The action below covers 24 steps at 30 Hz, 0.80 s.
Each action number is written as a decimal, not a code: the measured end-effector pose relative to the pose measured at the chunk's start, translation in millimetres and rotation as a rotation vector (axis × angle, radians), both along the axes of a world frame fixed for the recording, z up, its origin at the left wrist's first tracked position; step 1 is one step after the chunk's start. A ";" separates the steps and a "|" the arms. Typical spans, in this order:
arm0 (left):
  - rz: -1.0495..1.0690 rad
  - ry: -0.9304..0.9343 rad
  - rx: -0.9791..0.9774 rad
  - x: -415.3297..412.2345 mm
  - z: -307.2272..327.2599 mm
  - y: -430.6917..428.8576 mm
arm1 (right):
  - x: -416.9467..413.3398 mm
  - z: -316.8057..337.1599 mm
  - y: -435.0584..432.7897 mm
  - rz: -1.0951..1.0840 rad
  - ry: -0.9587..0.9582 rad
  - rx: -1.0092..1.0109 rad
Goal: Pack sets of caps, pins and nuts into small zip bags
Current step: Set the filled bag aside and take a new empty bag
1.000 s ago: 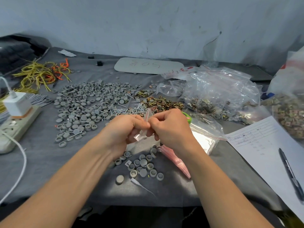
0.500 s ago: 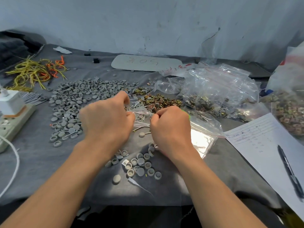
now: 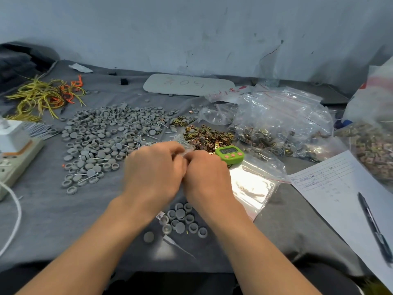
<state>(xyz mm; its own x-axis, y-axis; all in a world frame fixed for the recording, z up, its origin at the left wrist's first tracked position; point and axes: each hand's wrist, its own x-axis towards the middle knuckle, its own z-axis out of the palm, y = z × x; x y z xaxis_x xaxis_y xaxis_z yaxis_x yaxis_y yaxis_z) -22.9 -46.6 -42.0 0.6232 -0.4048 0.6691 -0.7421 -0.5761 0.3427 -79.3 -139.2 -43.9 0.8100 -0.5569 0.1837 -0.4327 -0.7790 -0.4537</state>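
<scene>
**Desk stock, hands at the middle**

- Left hand (image 3: 155, 171) and right hand (image 3: 207, 175): fingers curled, knuckles touching, over the middle of the desk (image 3: 53, 209). Together they pinch a small zip bag (image 3: 187, 150), of which only a scrap of clear plastic shows between the fingertips. The hands are blurred, and what the bag contains cannot be told.
- Caps (image 3: 110, 133): grey and round, in a wide heap left of the middle. A small cluster (image 3: 182, 220) lies near the front edge, under the wrists.
- Pins (image 3: 144, 143): thin and metal, scattered along the right side of the heap.
- Nuts (image 3: 207, 136): a brass-coloured pile just behind the hands.
- Timer (image 3: 229, 154): green, beside the right hand.
- Flat clear bags (image 3: 253, 188): stacked right of the right hand.
- Big clear bags (image 3: 282, 124): part-filled with hardware, toward the back right.
- Paper sheet (image 3: 336, 188) with a pen (image 3: 374, 226) on it: at the right edge.
- Power strip (image 3: 14, 162): at the left edge.
- Yellow and orange wires (image 3: 42, 96): in the back left corner.
</scene>
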 end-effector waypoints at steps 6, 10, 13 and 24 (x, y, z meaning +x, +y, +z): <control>0.000 -0.156 0.066 -7.6 -1.4 -1.5 | 3.2 -5.6 -15.3 0.013 -0.257 0.357; -0.069 -0.155 0.120 -10.5 0.5 -1.4 | 8.7 -8.5 -15.9 0.082 -0.462 1.257; -0.119 -0.142 0.213 -17.0 0.2 -5.5 | 13.3 -6.5 -23.7 -0.018 -0.573 1.828; -0.027 -0.175 0.205 -27.1 6.7 -8.8 | 18.4 -6.3 -8.4 0.027 -0.575 1.873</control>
